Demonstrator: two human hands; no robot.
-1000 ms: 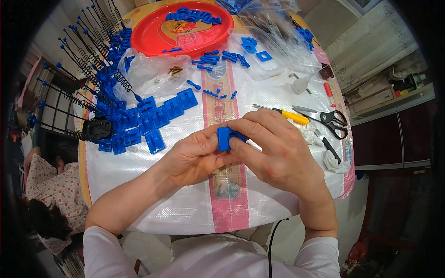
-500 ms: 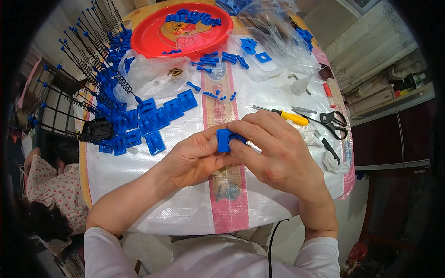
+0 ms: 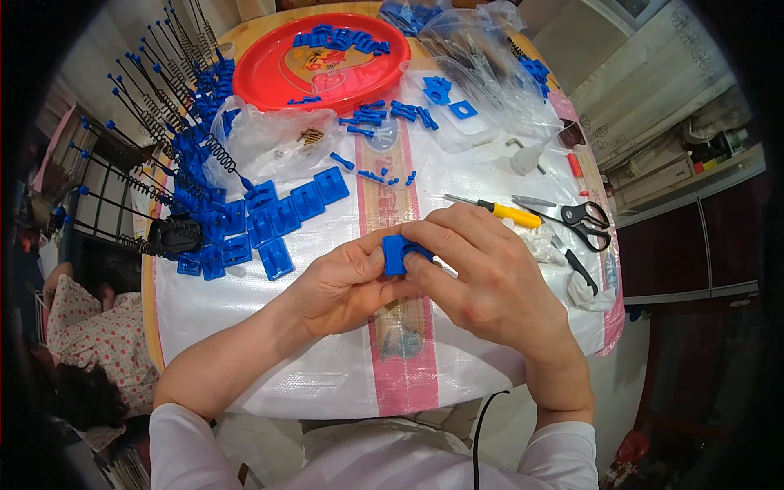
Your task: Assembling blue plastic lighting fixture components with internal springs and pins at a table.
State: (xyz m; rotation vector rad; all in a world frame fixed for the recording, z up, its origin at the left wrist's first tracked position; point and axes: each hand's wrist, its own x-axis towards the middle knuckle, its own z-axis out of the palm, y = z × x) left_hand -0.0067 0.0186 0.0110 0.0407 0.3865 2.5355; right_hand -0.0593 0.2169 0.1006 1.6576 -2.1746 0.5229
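Between both hands, above the middle of the table, is a blue plastic part (image 3: pixel 394 256) with a flat squarish face. My left hand (image 3: pixel 347 282) pinches its left edge between thumb and fingers. My right hand (image 3: pixel 474 273) grips the same part from the right, its thumb and fingertips pressed on it and hiding that side. Farther left on the sheet lie several similar blue plastic bases (image 3: pixel 278 258) in rows. Small blue pegs (image 3: pixel 384 177) are scattered just beyond the hands.
A yellow-handled screwdriver (image 3: pixel 516 216), black scissors (image 3: pixel 585 220) and a black-handled knife (image 3: pixel 581 269) lie to the right. A red tray (image 3: pixel 253 86) of blue parts stands at the back. Brass screws (image 3: pixel 310 135) rest on a plastic bag. Springs on rods (image 3: pixel 155 106) crowd the left.
The hands stay around the blue part with almost no shift in grip. The table scene sits slightly lower in the picture.
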